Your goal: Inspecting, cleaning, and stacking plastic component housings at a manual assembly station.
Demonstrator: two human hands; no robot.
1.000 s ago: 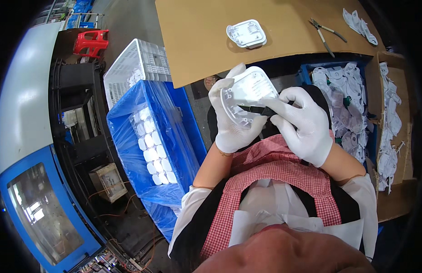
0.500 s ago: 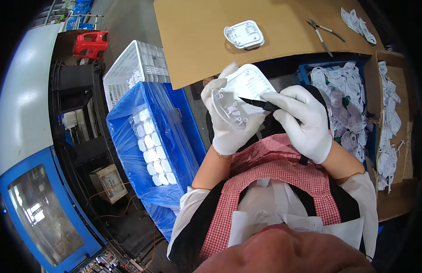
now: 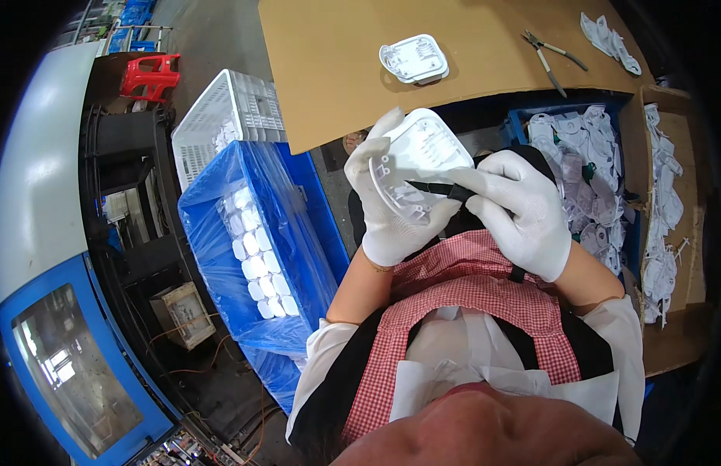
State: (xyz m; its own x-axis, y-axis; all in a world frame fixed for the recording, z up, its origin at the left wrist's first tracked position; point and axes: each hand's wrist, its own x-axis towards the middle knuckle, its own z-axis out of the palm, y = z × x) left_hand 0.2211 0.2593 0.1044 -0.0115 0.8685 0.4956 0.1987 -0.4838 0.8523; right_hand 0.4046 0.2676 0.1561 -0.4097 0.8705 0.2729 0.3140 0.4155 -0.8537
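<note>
Both my hands wear white gloves and meet above my lap. My left hand (image 3: 393, 235) is closed round a white plastic housing (image 3: 428, 144), a rounded shell with small posts and ribs inside, with the thumb along its lower edge. My right hand (image 3: 525, 208) pinches a slim black knife (image 3: 432, 187), its pointed blade directed left across the inside of the shell. Whether the blade touches the plastic I cannot tell. On the cardboard-topped table ahead rests a similar white housing (image 3: 416, 59), and farther right lie splayed pliers (image 3: 548, 58).
Left of me stands a blue, film-lined crate (image 3: 292, 233) holding rows of white parts, with a white basket (image 3: 255, 105) behind it. To the right are a blue bin of white pieces (image 3: 578, 163) and a cardboard box (image 3: 690, 264). A machine (image 3: 73, 365) stands far left.
My right hand has moved slightly down, and the black knife now lies lower across the shell. My left hand still holds the housing, tilted slightly differently.
</note>
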